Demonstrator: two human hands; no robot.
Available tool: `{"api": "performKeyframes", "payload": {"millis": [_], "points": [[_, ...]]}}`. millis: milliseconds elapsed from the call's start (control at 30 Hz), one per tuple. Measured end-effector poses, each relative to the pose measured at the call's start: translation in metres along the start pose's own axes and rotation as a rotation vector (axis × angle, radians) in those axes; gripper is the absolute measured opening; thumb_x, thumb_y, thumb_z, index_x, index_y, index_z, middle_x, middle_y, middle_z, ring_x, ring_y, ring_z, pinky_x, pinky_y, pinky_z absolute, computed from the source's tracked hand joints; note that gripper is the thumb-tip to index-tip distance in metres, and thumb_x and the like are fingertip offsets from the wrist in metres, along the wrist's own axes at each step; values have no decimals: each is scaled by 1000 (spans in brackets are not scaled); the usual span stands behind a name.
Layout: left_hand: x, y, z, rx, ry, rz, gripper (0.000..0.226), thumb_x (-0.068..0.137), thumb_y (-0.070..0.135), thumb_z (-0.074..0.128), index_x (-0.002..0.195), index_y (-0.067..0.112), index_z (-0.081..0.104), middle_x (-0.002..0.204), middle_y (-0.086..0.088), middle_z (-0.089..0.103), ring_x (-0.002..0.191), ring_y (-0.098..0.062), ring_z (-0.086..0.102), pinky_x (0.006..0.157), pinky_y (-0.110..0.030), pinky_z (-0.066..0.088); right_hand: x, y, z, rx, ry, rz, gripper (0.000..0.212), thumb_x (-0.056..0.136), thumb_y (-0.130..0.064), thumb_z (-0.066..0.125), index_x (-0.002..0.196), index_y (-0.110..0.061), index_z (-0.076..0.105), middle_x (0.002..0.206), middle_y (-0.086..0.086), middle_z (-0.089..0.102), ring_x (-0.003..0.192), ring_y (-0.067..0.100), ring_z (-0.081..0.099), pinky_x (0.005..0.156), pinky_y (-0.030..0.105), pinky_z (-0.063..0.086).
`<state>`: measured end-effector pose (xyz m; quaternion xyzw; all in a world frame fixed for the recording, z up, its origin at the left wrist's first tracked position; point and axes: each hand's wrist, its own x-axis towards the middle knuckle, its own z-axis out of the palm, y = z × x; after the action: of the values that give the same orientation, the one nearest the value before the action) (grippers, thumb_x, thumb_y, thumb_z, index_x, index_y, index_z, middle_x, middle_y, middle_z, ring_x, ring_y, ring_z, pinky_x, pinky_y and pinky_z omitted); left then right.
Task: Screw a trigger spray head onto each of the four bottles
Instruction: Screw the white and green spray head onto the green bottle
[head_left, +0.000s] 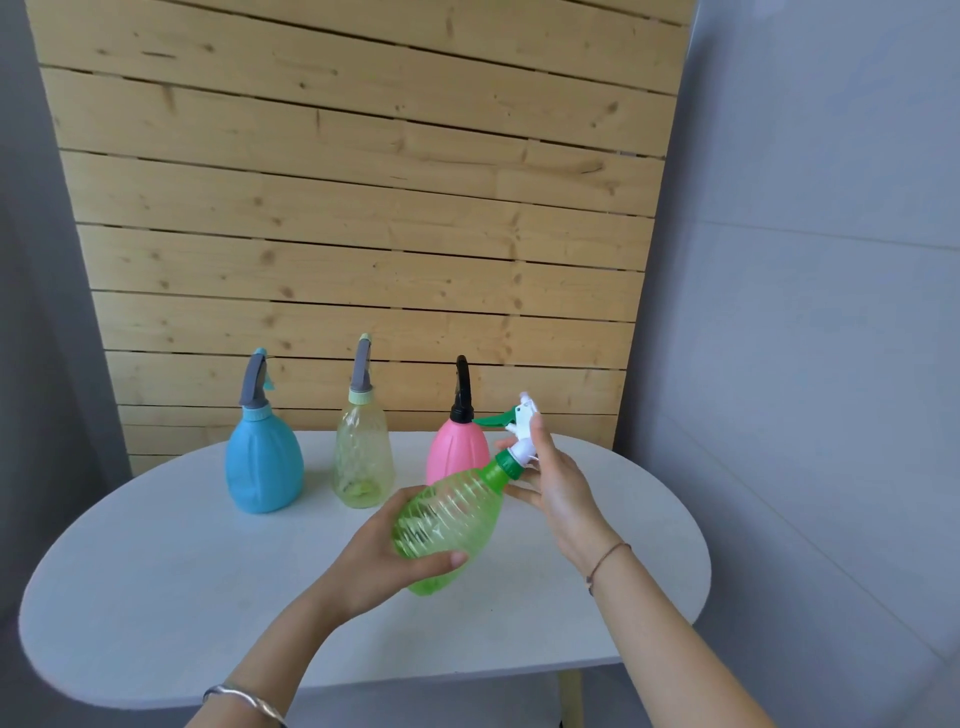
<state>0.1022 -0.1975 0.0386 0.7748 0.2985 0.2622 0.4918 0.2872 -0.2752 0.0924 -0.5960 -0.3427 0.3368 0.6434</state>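
My left hand (387, 564) grips the body of a clear green bottle (452, 525), held tilted above the white table (171, 582) with its neck pointing up and right. My right hand (553, 483) wraps its fingers around the white and green trigger spray head (519, 421) seated at the green collar on that bottle's neck. At the back of the table stand three bottles upright, each with a spray head on: a blue bottle (264, 467) with a grey head, a pale yellow bottle (363, 457) with a grey head, and a pink bottle (457, 452) with a black head.
A wall of pale wooden planks (363, 182) rises straight behind the table. Grey walls flank it on both sides. The table's rounded front edge lies near my forearms, with one table leg (571, 696) visible below.
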Motion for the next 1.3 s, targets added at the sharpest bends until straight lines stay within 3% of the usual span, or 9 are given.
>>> {"api": "performKeyframes", "payload": {"millis": [133, 367, 633, 767, 833, 933, 1067, 1200, 1300], "points": [[-1, 1, -2, -21, -4, -7, 65, 62, 46, 83, 114, 49, 44, 113, 17, 60, 98, 10, 57, 67, -4, 46, -3, 3, 1, -153, -78, -88, 15, 84, -30, 69, 95, -21, 69, 105, 12, 71, 106, 28, 65, 101, 47, 47], [-4, 8, -3, -86, 7, -36, 62, 57, 51, 81, 107, 52, 45, 112, 21, 56, 95, 12, 57, 63, -3, 45, -4, 7, 3, -85, -77, -142, 30, 80, -18, 74, 104, -6, 61, 100, 11, 72, 100, 22, 68, 101, 47, 47], [-9, 21, -7, -246, -26, -83, 39, 52, 60, 74, 83, 71, 53, 89, 39, 64, 83, 25, 56, 59, 2, 44, -2, 0, -2, -18, -178, -118, 22, 83, -16, 69, 105, -15, 71, 103, 0, 74, 99, 13, 67, 106, 44, 44], [-7, 21, -8, -261, -18, -73, 53, 50, 63, 74, 98, 60, 52, 111, 24, 60, 103, 8, 56, 73, -10, 44, -2, -4, -7, -57, -158, -132, 19, 81, -24, 71, 99, -20, 75, 102, -1, 74, 100, 12, 67, 107, 43, 43], [-7, 20, -9, -319, -25, -75, 55, 49, 62, 74, 99, 58, 54, 114, 16, 62, 99, -1, 64, 70, -13, 48, -2, -5, -10, -63, -164, -143, 17, 80, -22, 72, 97, -20, 75, 103, -1, 75, 102, 12, 66, 108, 43, 42], [-9, 21, -12, -415, -30, -96, 54, 47, 61, 75, 98, 55, 57, 112, 11, 66, 87, -1, 70, 67, -16, 53, -1, -5, -15, -76, -208, -154, 19, 82, -18, 71, 100, -17, 74, 117, 4, 71, 114, 18, 63, 110, 45, 40], [-6, 15, -15, -572, -108, -223, 57, 56, 64, 73, 108, 41, 68, 114, 3, 72, 99, -14, 70, 73, -30, 57, -3, -9, -22, -110, -347, -173, 31, 80, -20, 69, 111, -17, 68, 136, 5, 58, 125, 17, 54, 112, 41, 37], [-2, 12, -15, -705, -181, -354, 50, 66, 68, 61, 95, 31, 76, 106, -10, 74, 92, -33, 72, 64, -38, 58, -4, -15, -28, -89, -462, -173, 47, 77, -24, 69, 122, -13, 62, 130, 6, 63, 120, 15, 57, 108, 31, 41], [-1, 15, -10, -711, -131, -299, 63, 56, 71, 69, 106, 32, 71, 110, -4, 74, 97, -25, 72, 69, -36, 59, -1, -9, -23, -95, -269, -192, 30, 78, -23, 72, 106, -11, 71, 115, 5, 71, 104, 11, 64, 106, 36, 44]]}}
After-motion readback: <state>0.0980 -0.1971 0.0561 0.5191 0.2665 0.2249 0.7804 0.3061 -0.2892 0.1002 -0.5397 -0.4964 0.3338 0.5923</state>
